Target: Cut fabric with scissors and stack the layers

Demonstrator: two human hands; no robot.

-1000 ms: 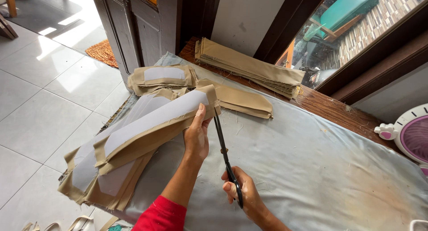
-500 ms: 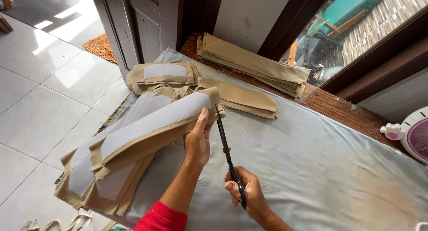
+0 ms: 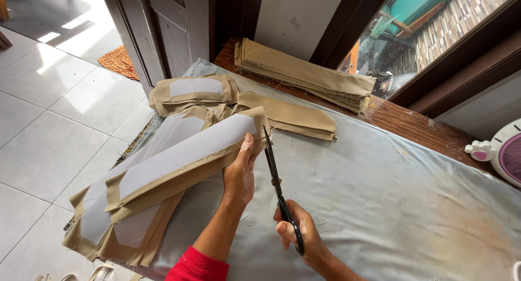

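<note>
The left hand grips the near end of a long tan fabric piece, thumb on top and fingers curled under its edge. The piece is a khaki strip with a pale grey-white lining panel laid on its upper face, leaving a tan border; loose threads fray from its edges. It runs away from the left hand toward the person's left and lies on top of a stack of similar lined pieces that hangs over the table's edge.

The right hand is closed around the handles of black scissors, just beside and below the left hand. The blades point away from the person and lie along the cut end of the piece, right by the left thumb; whether they are parted cannot be told.

Beyond the left hand lie a folded tan pile with a grey patch and a flat tan strip. Farther off sits a long stack of tan cloth. All of it rests on a grey cloth-covered table.
</note>
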